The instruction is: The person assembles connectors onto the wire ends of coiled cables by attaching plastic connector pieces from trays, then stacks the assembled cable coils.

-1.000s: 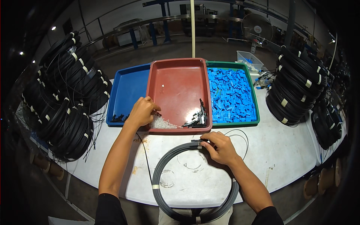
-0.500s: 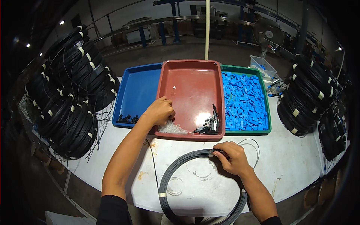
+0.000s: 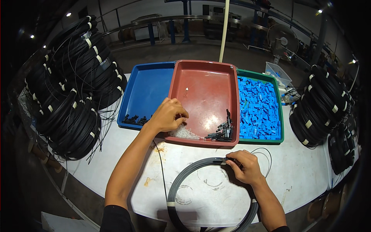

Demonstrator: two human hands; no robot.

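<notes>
My left hand (image 3: 169, 116) reaches over the near left corner of the red tray (image 3: 205, 85), thumb and fingers bent together in a pinch. Just below its fingertips lies a heap of small clear plastic pieces (image 3: 184, 132); whatever the fingers hold is hidden. My right hand (image 3: 245, 166) pinches a small black connector (image 3: 228, 157) at the top right of a coil of dark cable (image 3: 181, 176). The coil lies near me, bound with pale tape, its bottom cut off by the picture's edge. Several black connector parts (image 3: 222, 132) fill the tray's near right corner.
A blue tray (image 3: 148, 85) with small black parts stands left, a green tray (image 3: 281, 116) full of blue pieces right. Stacks of black cable coils (image 3: 73, 120) rise at the left, more coils (image 3: 319, 112) at the right. A clear box (image 3: 279, 73) sits behind the green tray.
The view has shifted slightly, so the trays appear further right. My left hand has moved a little over the clear pieces, its fingers now showing more. My right hand keeps its hold at the coil.
</notes>
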